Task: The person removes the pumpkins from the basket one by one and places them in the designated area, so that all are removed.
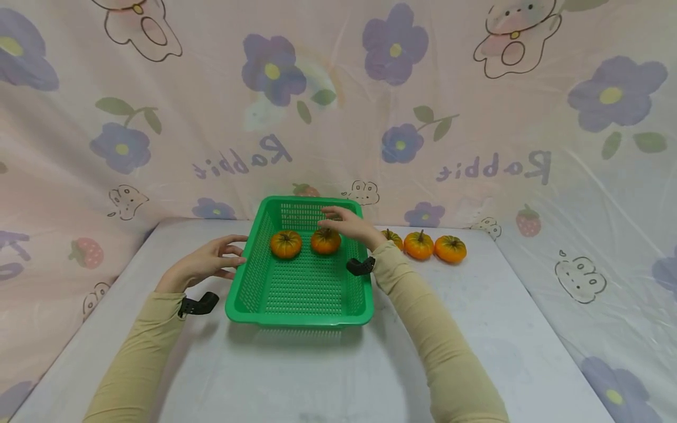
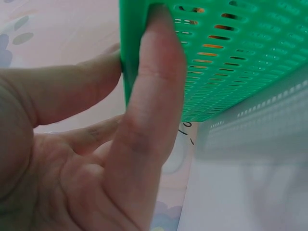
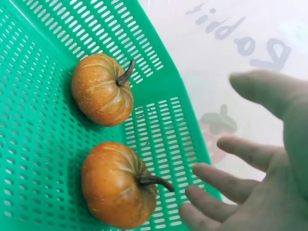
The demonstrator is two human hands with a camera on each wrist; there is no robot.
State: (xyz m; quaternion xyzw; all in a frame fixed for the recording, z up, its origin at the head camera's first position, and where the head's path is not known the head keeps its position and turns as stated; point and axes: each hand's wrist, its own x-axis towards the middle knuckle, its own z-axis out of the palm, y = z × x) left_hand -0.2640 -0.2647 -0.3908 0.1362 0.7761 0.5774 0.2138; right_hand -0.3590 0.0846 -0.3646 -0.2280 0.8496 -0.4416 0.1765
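A green plastic basket [image 1: 304, 320] with slotted walls stands on the white table. Inside it, two small orange pumpkins sit side by side, the left pumpkin [image 1: 286, 244] and the right pumpkin [image 1: 325, 241], each with a dark stem. My left hand [image 1: 211, 261] holds the basket's left rim from outside; in the left wrist view one finger [image 2: 156, 96] tucks under the lip while others meet its edge. My right hand [image 1: 346, 225] hovers over the basket's right back part, by the right pumpkin, fingers spread and holding nothing.
Three more pumpkins stand in a row on the table right of the basket: one partly hidden by my right wrist [image 1: 392, 238], a middle pumpkin [image 1: 419, 245] and an outer pumpkin [image 1: 450, 249]. A printed curtain [image 1: 338, 117] hangs behind and beside the table.
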